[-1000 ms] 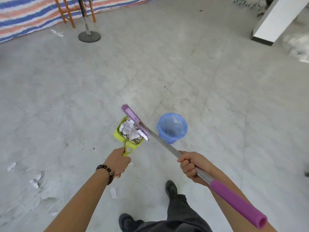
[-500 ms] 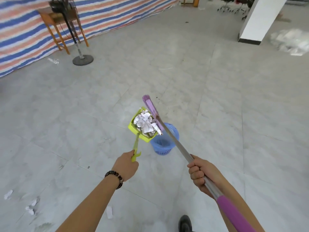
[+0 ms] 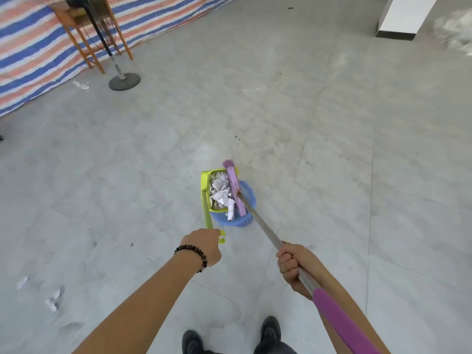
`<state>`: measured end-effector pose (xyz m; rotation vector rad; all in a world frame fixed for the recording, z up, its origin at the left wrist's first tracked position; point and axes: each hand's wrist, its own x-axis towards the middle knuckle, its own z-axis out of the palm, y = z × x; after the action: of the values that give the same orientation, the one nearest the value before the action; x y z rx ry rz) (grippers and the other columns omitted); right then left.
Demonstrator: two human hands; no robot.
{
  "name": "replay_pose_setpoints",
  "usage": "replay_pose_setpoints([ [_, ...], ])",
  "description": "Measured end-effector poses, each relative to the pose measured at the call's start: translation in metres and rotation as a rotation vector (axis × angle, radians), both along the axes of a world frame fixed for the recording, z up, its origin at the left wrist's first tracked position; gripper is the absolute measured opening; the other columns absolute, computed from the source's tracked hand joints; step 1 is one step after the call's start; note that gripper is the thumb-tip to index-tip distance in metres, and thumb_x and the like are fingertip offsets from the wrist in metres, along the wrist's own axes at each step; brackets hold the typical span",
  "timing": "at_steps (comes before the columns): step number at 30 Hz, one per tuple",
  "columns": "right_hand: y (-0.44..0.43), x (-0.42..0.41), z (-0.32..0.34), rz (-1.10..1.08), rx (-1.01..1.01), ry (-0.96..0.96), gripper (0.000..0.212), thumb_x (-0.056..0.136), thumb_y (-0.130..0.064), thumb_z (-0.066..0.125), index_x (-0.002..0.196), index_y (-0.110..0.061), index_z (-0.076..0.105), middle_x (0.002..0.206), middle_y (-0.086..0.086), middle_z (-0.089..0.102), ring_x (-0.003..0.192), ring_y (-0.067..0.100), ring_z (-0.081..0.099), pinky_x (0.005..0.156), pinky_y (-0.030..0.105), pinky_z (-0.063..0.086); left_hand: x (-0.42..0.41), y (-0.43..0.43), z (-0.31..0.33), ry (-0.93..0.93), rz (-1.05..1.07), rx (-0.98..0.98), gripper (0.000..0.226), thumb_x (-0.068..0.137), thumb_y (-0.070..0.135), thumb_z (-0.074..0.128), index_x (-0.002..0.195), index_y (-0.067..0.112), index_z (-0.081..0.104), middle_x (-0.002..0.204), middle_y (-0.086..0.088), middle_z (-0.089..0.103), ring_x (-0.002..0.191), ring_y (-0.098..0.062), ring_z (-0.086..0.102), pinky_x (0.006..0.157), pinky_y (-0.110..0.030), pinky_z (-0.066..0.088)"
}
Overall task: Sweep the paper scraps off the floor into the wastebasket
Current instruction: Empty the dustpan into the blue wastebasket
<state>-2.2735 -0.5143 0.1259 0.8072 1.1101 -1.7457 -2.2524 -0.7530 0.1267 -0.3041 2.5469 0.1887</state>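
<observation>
The left hand [image 3: 204, 247] is closed in a fist around the lower end of the green handle of the dustpan [image 3: 205, 180]; a dark bead bracelet [image 3: 196, 252] sits on that wrist. The right hand [image 3: 296, 264] is wrapped tightly around the metal shaft of the broom [image 3: 260, 223], just ahead of the purple foam sleeve [image 3: 339, 320]. The dustpan is raised and overlaps the far-left rim of the blue wastebasket [image 3: 249, 200], which stands on the grey tiled floor [image 3: 357, 149] ahead of the person. The paper scraps [image 3: 220, 190] lie heaped inside the dustpan; one strip at the near end of the heap hangs over the basket opening. The purple broom head [image 3: 236, 192] lies along the right side of the heap, touching it. Several loose scraps [image 3: 55, 300] lie on the floor to the near left, well apart from the basket. Two dark shoes [image 3: 270, 330] show at the bottom edge. At the far left, a fan stand [image 3: 124, 81] rests beside a wooden table [image 3: 86, 39], in front of a striped tarp [image 3: 30, 52]. A white pillar [image 3: 406, 14] stands at the far right.
</observation>
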Motion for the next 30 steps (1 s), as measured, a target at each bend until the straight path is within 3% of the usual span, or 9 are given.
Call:
replay_pose_setpoints([
  [3, 0.002, 0.002, -0.006, 0.021, 0.020, -0.001, 0.024, 0.093, -0.003, 0.043, 0.075, -0.019, 0.041, 0.050, -0.008, 0.032, 0.032, 0.002, 0.029, 0.027, 0.014, 0.026, 0.003, 0.004, -0.007, -0.071, 0.134, 0.146, 0.051, 0.096, 0.051, 0.043, 0.138, 0.023, 0.044, 0.130, -0.003, 0.060, 0.099, -0.023, 0.064, 0.079, -0.030, 0.053],
  [5, -0.001, 0.004, -0.010, 0.031, 0.037, 0.011, 0.023, 0.092, -0.001, 0.042, 0.080, -0.021, 0.041, 0.051, -0.008, 0.031, 0.033, 0.002, 0.029, 0.028, 0.013, 0.026, 0.009, 0.005, -0.012, -0.112, 0.374, 0.342, 0.043, 0.096, 0.051, 0.045, 0.120, 0.015, 0.045, 0.095, -0.008, 0.065, 0.059, -0.019, 0.059, 0.050, -0.023, 0.045],
  [7, -0.005, 0.008, -0.013, 0.037, 0.042, 0.013, 0.024, 0.091, 0.000, 0.042, 0.082, -0.022, 0.041, 0.052, -0.008, 0.030, 0.033, 0.002, 0.028, 0.028, 0.013, 0.025, 0.015, 0.002, -0.017, -0.141, 0.659, 0.574, 0.031, 0.095, 0.037, 0.055, 0.094, 0.008, 0.045, 0.068, -0.008, 0.056, 0.041, -0.016, 0.046, 0.041, -0.019, 0.032],
  [10, -0.012, 0.015, -0.014, 0.030, 0.051, 0.026, 0.024, 0.091, 0.002, 0.041, 0.091, -0.022, 0.046, 0.050, -0.007, 0.031, 0.032, 0.003, 0.029, 0.028, 0.013, 0.025, 0.026, -0.001, -0.019, -0.167, 0.882, 0.753, 0.021, 0.088, 0.017, 0.066, 0.080, 0.004, 0.051, 0.060, -0.010, 0.052, 0.038, -0.018, 0.043, 0.042, -0.021, 0.030],
  [14, -0.017, 0.021, -0.016, 0.002, 0.063, 0.031, 0.033, 0.092, 0.002, 0.042, 0.112, -0.020, 0.055, 0.049, -0.007, 0.031, 0.031, 0.004, 0.029, 0.027, 0.013, 0.025, 0.027, -0.007, -0.020, -0.145, 1.016, 0.883, 0.014, 0.085, 0.010, 0.070, 0.081, 0.005, 0.058, 0.062, -0.009, 0.054, 0.042, -0.017, 0.046, 0.040, -0.019, 0.034],
  [18, -0.018, 0.026, -0.014, -0.057, 0.054, 0.021, 0.036, 0.092, 0.002, 0.044, 0.116, -0.021, 0.057, 0.050, -0.008, 0.029, 0.031, 0.003, 0.027, 0.027, 0.013, 0.024, 0.022, -0.016, -0.016, -0.215, 1.246, 1.235, 0.012, 0.087, -0.005, 0.063, 0.097, 0.001, 0.058, 0.089, -0.016, 0.058, 0.065, -0.026, 0.066, 0.047, -0.030, 0.057],
  [20, -0.017, 0.028, -0.011, -0.075, 0.052, 0.020, 0.031, 0.092, 0.002, 0.044, 0.110, -0.019, 0.056, 0.050, -0.008, 0.029, 0.031, 0.003, 0.027, 0.026, 0.013, 0.024, 0.022, -0.017, -0.014, -0.310, 1.295, 1.381, 0.011, 0.090, -0.005, 0.056, 0.093, 0.005, 0.054, 0.099, -0.018, 0.061, 0.057, -0.023, 0.067, 0.039, -0.024, 0.053],
  [25, -0.012, 0.034, -0.005, -0.110, 0.033, -0.009, 0.021, 0.092, 0.000, 0.045, 0.086, -0.020, 0.049, 0.050, -0.008, 0.029, 0.030, 0.002, 0.027, 0.026, 0.013, 0.024, 0.020, -0.001, -0.032, -0.366, 1.194, 1.380, 0.016, 0.098, 0.024, 0.059, 0.094, 0.013, 0.048, 0.081, -0.013, 0.062, 0.036, -0.008, 0.045, 0.031, -0.013, 0.039],
  [30, -0.004, 0.041, -0.001, -0.165, -0.010, -0.076, 0.031, 0.091, -0.005, 0.048, 0.068, -0.021, 0.037, 0.051, -0.010, 0.027, 0.030, 0.002, 0.027, 0.026, 0.013, 0.026, 0.024, 0.017, -0.043, -0.381, 1.073, 1.170, 0.008, 0.097, 0.009, 0.055, 0.091, 0.013, 0.053, 0.068, -0.006, 0.050, 0.035, -0.010, 0.043, 0.033, -0.014, 0.033],
])
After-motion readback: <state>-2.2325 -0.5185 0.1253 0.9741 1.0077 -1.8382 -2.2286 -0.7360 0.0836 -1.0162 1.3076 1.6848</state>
